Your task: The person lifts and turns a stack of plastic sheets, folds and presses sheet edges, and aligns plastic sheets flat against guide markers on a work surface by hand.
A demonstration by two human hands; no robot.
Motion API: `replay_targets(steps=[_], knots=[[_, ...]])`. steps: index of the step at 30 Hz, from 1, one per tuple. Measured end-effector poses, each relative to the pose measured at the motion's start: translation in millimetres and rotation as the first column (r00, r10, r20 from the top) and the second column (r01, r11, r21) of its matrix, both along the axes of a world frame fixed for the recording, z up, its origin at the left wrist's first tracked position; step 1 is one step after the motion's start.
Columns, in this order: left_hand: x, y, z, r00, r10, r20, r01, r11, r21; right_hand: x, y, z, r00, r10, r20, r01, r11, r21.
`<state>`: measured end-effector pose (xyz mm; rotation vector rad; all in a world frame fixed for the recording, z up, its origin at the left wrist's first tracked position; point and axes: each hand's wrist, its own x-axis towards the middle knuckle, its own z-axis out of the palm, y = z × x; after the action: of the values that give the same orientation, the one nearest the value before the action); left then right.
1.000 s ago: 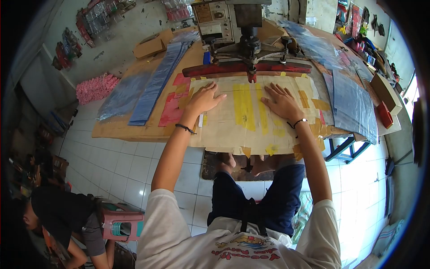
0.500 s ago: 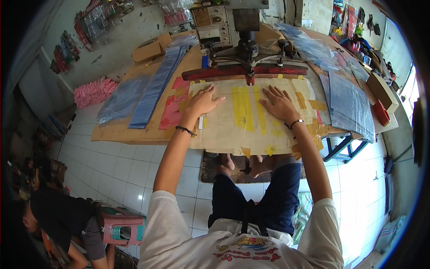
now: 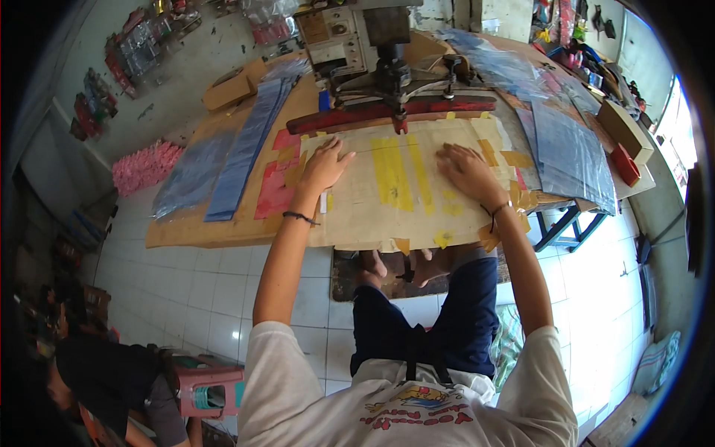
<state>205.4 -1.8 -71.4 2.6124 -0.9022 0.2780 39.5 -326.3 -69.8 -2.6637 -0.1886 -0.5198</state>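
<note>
My left hand (image 3: 325,165) rests palm down on the left part of a beige sheet (image 3: 357,216) patched with yellow and orange tape, its fingers apart. On the right part of the same sheet lies my right hand (image 3: 468,170), flat, with its fingers closer together but stretched out. Neither hand holds anything. Just beyond my fingertips a long red and black bar (image 3: 313,121) hangs from the metal press head (image 3: 393,78). Red patches (image 3: 274,190) lie left of my left hand.
Blue plastic strips (image 3: 237,167) and clear sheets (image 3: 190,175) lie on the table's left, more blue sheets (image 3: 570,160) on its right, near a red box (image 3: 624,165). Behind stands a control box (image 3: 335,41). A person (image 3: 112,380) is bent over at lower left, beside a stool (image 3: 208,391).
The view has turned, so the table and press appear shifted left. My right hand's fingers have drawn closer together and angle more to the left. My left hand keeps its place on the sheet.
</note>
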Motion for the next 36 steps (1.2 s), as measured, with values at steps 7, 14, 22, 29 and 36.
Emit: replay_targets(steps=[7, 14, 22, 29, 36], knots=[[-6.3, -2.5, 2.1, 0.998, 0.056, -0.006, -0.056, 0.998, -0.001, -34.4, -9.2, -2.1, 0.995, -0.07, 0.073, 0.081, 0.985, -0.154], [-6.0, 2.2, -0.2, 0.998, 0.048, 0.051, -0.048, 0.999, -0.002, -15.1, -2.0, 24.3, 0.99, -0.071, -0.122, 0.047, 0.981, -0.19], [-24.0, -1.4, 14.8, 0.992, 0.128, 0.017, -0.128, 0.992, -0.016, 57.4, 1.7, 5.0, 0.969, -0.234, -0.082, 0.206, 0.945, -0.255], [-27.6, -6.4, 22.2, 0.988, 0.156, -0.001, -0.156, 0.986, 0.058, 46.3, 7.2, 11.2, 0.964, -0.253, -0.08, 0.226, 0.941, -0.251], [-10.1, -2.1, 5.6, 0.998, 0.063, 0.031, -0.064, 0.997, 0.047, 59.8, -1.1, 6.9, 0.973, -0.224, -0.053, 0.208, 0.955, -0.213]])
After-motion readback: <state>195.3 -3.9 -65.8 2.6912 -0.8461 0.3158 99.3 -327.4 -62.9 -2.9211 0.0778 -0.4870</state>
